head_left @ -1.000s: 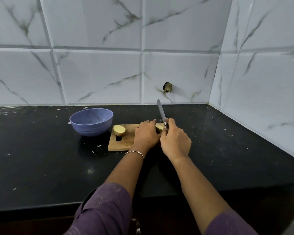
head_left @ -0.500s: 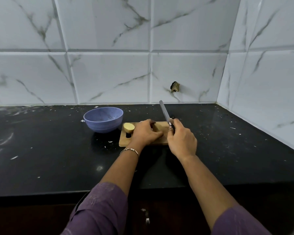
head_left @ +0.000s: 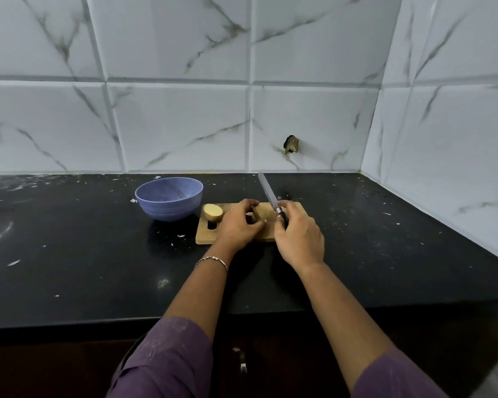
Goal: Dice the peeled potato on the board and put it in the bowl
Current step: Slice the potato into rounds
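Dim, cool, bluish light falls evenly on the wall tiles [head_left: 179,124]. The black counter [head_left: 69,254] shows faint smeared glare at the left. A soft shadow sits under the bowl [head_left: 168,198]. Tile joints bow toward the frame edges, and the bottom of the frame is murky.

Black stone bench [head_left: 69,268] in a corner of white marble-look tiling.

Large glossy tiles with grey veins and dark grout lines cover the back wall [head_left: 179,124] and the side wall [head_left: 457,139], which meet at the right. A small broken hole [head_left: 291,144] shows low in one back tile. The bench top is dark and shiny, scattered with white flecks [head_left: 13,263] and smears. Below its front edge the surface is dark brown.
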A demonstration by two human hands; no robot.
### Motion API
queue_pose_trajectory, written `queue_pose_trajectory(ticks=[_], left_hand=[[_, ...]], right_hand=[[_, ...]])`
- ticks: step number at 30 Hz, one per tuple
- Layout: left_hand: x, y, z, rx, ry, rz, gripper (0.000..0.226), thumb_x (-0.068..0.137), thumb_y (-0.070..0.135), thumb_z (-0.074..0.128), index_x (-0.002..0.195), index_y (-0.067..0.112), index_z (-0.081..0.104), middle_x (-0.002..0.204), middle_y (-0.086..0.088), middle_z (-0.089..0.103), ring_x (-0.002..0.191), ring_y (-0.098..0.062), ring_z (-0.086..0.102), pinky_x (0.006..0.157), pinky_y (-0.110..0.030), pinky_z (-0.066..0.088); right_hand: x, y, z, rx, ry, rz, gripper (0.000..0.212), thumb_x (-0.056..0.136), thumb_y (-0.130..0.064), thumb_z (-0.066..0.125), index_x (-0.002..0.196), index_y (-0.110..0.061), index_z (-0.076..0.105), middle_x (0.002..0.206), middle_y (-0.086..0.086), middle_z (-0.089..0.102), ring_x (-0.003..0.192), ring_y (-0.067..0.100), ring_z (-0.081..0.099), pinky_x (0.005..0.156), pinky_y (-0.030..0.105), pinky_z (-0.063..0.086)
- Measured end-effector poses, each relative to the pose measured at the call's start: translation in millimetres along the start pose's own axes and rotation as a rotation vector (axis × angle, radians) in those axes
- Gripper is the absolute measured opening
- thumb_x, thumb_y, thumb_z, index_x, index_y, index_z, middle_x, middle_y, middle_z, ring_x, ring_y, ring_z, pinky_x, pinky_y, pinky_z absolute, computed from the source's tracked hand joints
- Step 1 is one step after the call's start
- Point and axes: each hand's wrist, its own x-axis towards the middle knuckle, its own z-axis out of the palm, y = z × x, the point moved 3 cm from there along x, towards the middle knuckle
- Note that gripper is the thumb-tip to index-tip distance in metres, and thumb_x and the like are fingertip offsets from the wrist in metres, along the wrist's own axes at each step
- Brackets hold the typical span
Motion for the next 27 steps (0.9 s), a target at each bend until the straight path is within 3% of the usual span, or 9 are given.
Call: queue_pose_trajectory(ticks=[14,20,27], left_hand=[[6.5,-4.2,0.9,0.001,-0.017,0.007,0.051,0.088,0.025,0.072,0.135,0.016,0.054,0.13,-0.001,0.063,0.113,-0.015,0.062,0.097,-0.034,0.051],[4.9,-2.3,-1.8,0.018,-0.044,-0.002,0.052,0.092,0.019,0.068,0.14,0.014,0.049,0.133,-0.003,0.061,0.118,-0.015,0.059,0.099,-0.029,0.047],[7.0,-2.6,0.0,0.053,-0.064,0.012,0.053,0.093,0.023,0.067,0.142,0.017,0.048,0.134,-0.001,0.06,0.119,-0.016,0.058,0.102,-0.037,0.048]], right_hand=[[-1.9,-4.0,-1.4,-0.001,-0.013,-0.004,0.03,0.095,-0.023,0.057,0.124,-0.031,0.062,0.11,-0.006,0.067,0.1,0.02,0.064,0.081,0.038,0.054],[-7.8,-8.7,-3.2,-0.025,-0.028,-0.02,0.03,0.096,-0.021,0.056,0.124,-0.027,0.063,0.112,-0.007,0.065,0.1,0.015,0.063,0.074,0.025,0.043],[-12.0,-13.1,-4.6,-0.035,-0.008,-0.032,0.03,0.097,-0.023,0.056,0.126,-0.026,0.063,0.112,-0.007,0.066,0.101,0.014,0.063,0.077,0.024,0.046]])
